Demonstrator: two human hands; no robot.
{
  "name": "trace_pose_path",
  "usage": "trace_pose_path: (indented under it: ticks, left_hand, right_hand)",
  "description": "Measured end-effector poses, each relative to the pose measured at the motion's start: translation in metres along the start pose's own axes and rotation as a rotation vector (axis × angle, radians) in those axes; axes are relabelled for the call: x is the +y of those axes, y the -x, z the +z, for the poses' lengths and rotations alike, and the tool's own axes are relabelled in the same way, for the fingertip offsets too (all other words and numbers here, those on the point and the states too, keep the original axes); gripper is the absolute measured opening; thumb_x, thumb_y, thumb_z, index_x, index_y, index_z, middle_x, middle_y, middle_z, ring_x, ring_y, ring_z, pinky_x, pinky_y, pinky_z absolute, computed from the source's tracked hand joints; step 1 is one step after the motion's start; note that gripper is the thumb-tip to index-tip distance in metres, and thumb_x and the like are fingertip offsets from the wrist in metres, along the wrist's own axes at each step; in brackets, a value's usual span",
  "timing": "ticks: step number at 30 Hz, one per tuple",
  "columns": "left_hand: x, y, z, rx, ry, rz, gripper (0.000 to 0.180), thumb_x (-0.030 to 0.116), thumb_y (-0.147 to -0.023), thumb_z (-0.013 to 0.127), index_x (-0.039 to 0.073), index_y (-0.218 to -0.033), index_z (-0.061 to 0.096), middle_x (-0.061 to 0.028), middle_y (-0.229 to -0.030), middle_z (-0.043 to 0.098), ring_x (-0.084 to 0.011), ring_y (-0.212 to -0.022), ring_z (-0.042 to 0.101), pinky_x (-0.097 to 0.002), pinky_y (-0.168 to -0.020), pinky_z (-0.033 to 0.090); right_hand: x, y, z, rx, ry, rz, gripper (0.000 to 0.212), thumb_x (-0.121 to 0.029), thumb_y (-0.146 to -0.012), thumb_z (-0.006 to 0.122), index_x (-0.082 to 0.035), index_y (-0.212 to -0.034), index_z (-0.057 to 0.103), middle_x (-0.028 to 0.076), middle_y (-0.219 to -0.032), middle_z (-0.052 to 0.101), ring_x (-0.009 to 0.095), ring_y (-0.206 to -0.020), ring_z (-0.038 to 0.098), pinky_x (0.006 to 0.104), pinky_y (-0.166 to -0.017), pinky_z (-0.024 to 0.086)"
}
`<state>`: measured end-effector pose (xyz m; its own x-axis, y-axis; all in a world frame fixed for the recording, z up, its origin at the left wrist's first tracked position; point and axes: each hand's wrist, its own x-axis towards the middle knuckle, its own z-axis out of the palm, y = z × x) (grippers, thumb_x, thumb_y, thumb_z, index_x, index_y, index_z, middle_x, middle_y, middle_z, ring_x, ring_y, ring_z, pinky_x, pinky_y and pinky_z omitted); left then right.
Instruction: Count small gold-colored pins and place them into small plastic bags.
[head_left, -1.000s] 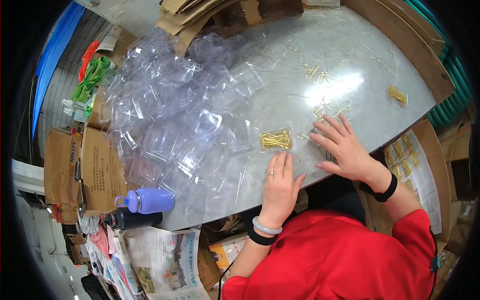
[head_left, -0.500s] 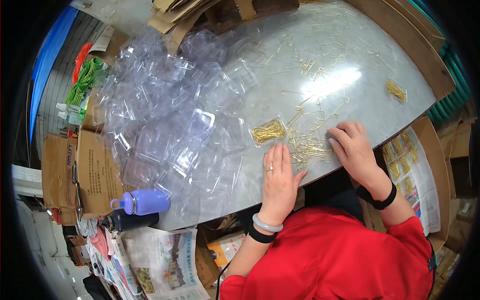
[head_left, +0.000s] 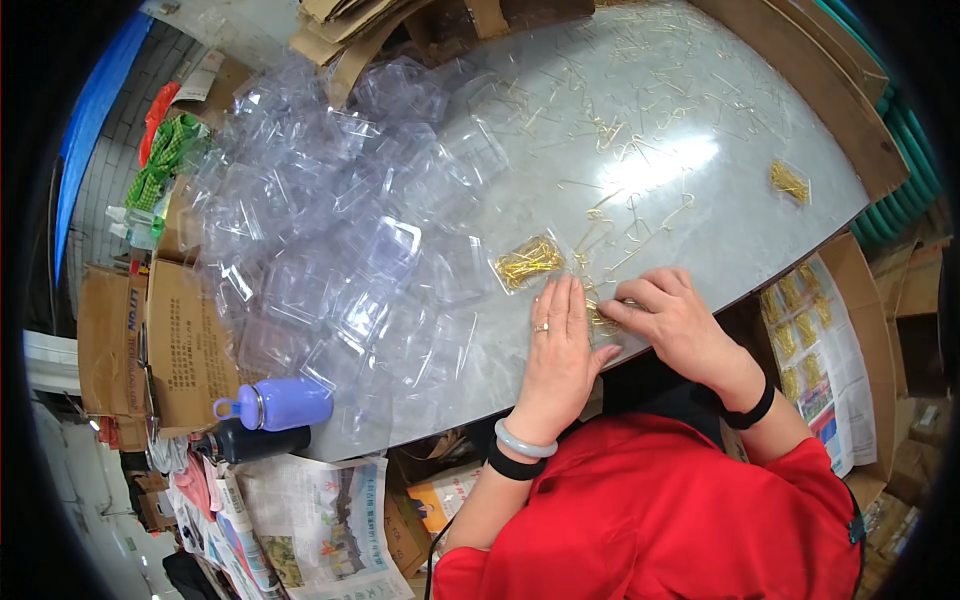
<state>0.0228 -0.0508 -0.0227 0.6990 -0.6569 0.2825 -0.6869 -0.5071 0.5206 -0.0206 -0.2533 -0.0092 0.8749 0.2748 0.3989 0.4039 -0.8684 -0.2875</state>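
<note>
My left hand (head_left: pixel 560 345) lies flat on the grey table (head_left: pixel 740 240), fingers stretched out side by side and thumb apart. It holds nothing; its fingertips are just below a clear plastic tray filled with gold wire hooks (head_left: pixel 530 262). My right hand (head_left: pixel 670 318) is closed, its bent fingers pressed onto a small heap of loose gold wire hooks (head_left: pixel 597 312) beside the left fingers. Most of that heap is hidden under the hands. More loose hooks (head_left: pixel 632 222) trail away beyond it.
A large pile of clear plastic trays (head_left: pixel 340 250) covers the left side. A purple bottle (head_left: pixel 285 403) and a black bottle (head_left: pixel 262 440) lie at the left edge. Another filled tray (head_left: pixel 789 182) sits at the right. Below it, a cardboard box (head_left: pixel 868 340) holds several filled trays.
My right hand has moved left and slightly nearer, sweeping the loose hooks together against my left fingers. The left hand stays almost in place.
</note>
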Motion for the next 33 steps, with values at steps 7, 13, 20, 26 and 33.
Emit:
trace_pose_path:
  ticks: [7,13,20,26,33]
  left_hand:
    - [0.001,0.002,0.004,0.007,-0.095,0.002,0.073,0.022,-0.089,0.073,-0.005,-0.147,0.04,-0.022,-0.145,0.043,-0.0419,-0.14,0.037,-0.0552,-0.119,0.029]
    - [0.002,0.001,0.0,-0.006,-0.105,0.066,0.055,0.02,-0.093,0.068,0.001,-0.141,0.052,-0.014,-0.143,0.05,-0.0388,-0.139,0.04,-0.0573,-0.118,0.029]
    - [0.001,0.004,0.005,0.04,-0.055,0.084,0.053,0.02,-0.092,0.07,0.0,-0.138,0.054,-0.0155,-0.142,0.051,-0.0383,-0.138,0.043,-0.0569,-0.117,0.03]
    - [0.0,0.008,0.001,0.122,0.014,0.042,0.063,0.024,-0.085,0.077,-0.003,-0.135,0.053,-0.0212,-0.137,0.05,-0.043,-0.132,0.045,-0.0539,-0.113,0.036]
    - [0.0,0.01,0.004,0.194,0.012,0.017,0.072,0.028,-0.078,0.083,-0.006,-0.134,0.052,-0.0221,-0.133,0.051,-0.0439,-0.128,0.046,-0.0529,-0.111,0.039]
  right_hand:
    - [0.022,-0.006,0.001,0.188,-0.041,0.097,0.037,-0.001,-0.078,0.063,-0.007,-0.114,0.068,0.01,-0.121,0.064,0.03,-0.111,0.059,0.0428,-0.098,0.046]
    - [0.024,-0.012,0.005,0.178,0.227,0.207,0.034,-0.001,-0.078,0.062,-0.006,-0.111,0.067,0.011,-0.113,0.065,0.032,-0.102,0.06,0.0399,-0.087,0.05]
    - [0.012,-0.016,0.01,0.176,-0.111,0.175,0.031,0.002,-0.079,0.061,-0.003,-0.109,0.067,0.013,-0.107,0.064,0.033,-0.098,0.059,0.0401,-0.085,0.05]
    - [0.028,-0.003,-0.003,0.16,0.178,0.405,0.031,-0.013,-0.09,0.067,-0.005,-0.12,0.064,0.014,-0.117,0.061,0.036,-0.109,0.054,0.0465,-0.097,0.043]
    - [0.005,-0.005,-0.022,-0.105,-0.056,0.113,0.042,-0.004,-0.086,0.061,-0.005,-0.128,0.061,0.014,-0.126,0.062,0.033,-0.115,0.055,0.0429,-0.1,0.043]
